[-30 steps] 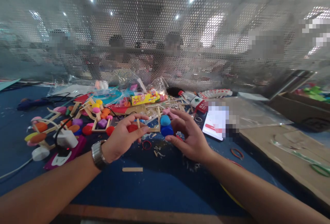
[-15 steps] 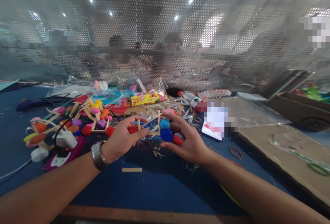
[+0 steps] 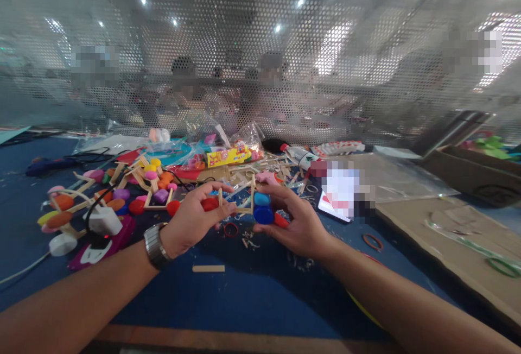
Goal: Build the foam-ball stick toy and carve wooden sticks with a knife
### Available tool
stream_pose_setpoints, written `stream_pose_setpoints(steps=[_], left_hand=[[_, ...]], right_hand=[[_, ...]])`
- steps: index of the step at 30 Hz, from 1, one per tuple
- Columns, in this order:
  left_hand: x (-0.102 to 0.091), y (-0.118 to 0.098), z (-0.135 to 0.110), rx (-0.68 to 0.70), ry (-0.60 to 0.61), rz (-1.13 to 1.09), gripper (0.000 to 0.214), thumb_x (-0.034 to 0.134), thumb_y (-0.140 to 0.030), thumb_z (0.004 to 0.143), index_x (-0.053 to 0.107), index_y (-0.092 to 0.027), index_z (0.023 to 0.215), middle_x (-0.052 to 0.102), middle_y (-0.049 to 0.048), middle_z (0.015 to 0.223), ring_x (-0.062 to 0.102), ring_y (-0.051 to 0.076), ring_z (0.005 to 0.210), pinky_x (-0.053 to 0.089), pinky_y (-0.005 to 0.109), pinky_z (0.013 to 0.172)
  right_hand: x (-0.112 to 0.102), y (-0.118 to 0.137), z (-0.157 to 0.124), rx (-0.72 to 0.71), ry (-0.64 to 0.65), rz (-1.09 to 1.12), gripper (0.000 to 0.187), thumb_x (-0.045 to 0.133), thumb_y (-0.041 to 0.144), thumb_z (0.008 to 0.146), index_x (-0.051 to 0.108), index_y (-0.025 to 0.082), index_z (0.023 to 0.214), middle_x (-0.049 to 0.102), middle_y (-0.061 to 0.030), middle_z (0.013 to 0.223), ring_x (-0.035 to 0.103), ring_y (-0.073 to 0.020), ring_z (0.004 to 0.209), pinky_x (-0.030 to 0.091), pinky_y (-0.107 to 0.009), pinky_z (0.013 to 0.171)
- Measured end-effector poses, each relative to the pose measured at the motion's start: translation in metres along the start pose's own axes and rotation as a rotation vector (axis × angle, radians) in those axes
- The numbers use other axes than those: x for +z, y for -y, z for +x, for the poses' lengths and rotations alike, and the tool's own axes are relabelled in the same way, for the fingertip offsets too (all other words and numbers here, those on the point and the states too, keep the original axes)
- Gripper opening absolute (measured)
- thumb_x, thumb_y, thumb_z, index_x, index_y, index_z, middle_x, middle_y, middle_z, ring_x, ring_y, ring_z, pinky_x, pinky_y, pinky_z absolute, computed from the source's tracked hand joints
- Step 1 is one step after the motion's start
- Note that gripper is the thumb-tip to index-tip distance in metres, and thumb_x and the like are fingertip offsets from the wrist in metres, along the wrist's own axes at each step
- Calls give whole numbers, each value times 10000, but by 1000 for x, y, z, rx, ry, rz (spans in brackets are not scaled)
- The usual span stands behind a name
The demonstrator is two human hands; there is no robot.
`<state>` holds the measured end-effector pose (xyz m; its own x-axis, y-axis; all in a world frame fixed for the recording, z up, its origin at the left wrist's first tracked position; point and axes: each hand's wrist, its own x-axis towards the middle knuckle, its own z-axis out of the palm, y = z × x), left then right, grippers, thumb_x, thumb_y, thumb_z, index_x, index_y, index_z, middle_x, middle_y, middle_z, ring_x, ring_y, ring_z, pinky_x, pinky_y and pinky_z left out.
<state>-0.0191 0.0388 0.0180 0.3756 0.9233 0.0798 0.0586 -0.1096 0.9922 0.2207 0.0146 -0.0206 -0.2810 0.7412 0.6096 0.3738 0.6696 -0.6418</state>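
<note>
Both hands hold one small frame of wooden sticks (image 3: pixel 244 202) above the blue table (image 3: pixel 244 299). My left hand (image 3: pixel 191 218), with a metal watch at the wrist, is closed on the frame's left end, where a red cap (image 3: pixel 210 203) sits. My right hand (image 3: pixel 295 223) is closed on the right end, its fingers round a light blue cap (image 3: pixel 261 199), a dark blue cap (image 3: pixel 264 214) and a red cap (image 3: pixel 280 220).
A pile of stick-and-cap models (image 3: pixel 122 191) lies at the left by a white charger on a purple block (image 3: pixel 103 229). A loose stick (image 3: pixel 208 268), rubber bands (image 3: pixel 373 241), plastic packets (image 3: pixel 228 153) and cardboard (image 3: pixel 456 234) lie around. People sit behind a perforated screen (image 3: pixel 260 61).
My right hand has shifted its grip on the blue caps, its fingers curling closer round them. The left hand and the frame have barely moved.
</note>
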Motion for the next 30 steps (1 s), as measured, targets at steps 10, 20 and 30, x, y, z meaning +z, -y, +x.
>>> stream_pose_setpoints(steps=[10, 20, 30], left_hand=[[-1, 1, 1, 6, -10, 10, 399, 879, -380, 761, 680, -202, 1058, 632, -56, 610, 547, 94, 473, 438, 206, 462], [2, 0, 0, 2, -53, -135, 640, 955, -402, 657, 637, -176, 1164, 699, -47, 713, 622, 96, 560, 531, 224, 571], [11, 11, -2, 29, 253, -128, 589, 915, -599, 664, 706, -193, 1036, 757, 20, 830, 722, 168, 745, 592, 297, 718]], right_hand=[[-3, 5, 1, -51, 22, -42, 567, 806, 485, 884, 576, 254, 1347, 727, -68, 1017, 682, -176, 700, 598, -329, 637], [1, 0, -1, -51, -72, -43, 633, 777, 628, 859, 572, 219, 1296, 736, -82, 1006, 743, -190, 737, 625, -311, 650], [15, 9, -7, -27, -86, 113, 647, 827, 617, 812, 517, 263, 1255, 771, -61, 970, 795, -217, 850, 639, -298, 705]])
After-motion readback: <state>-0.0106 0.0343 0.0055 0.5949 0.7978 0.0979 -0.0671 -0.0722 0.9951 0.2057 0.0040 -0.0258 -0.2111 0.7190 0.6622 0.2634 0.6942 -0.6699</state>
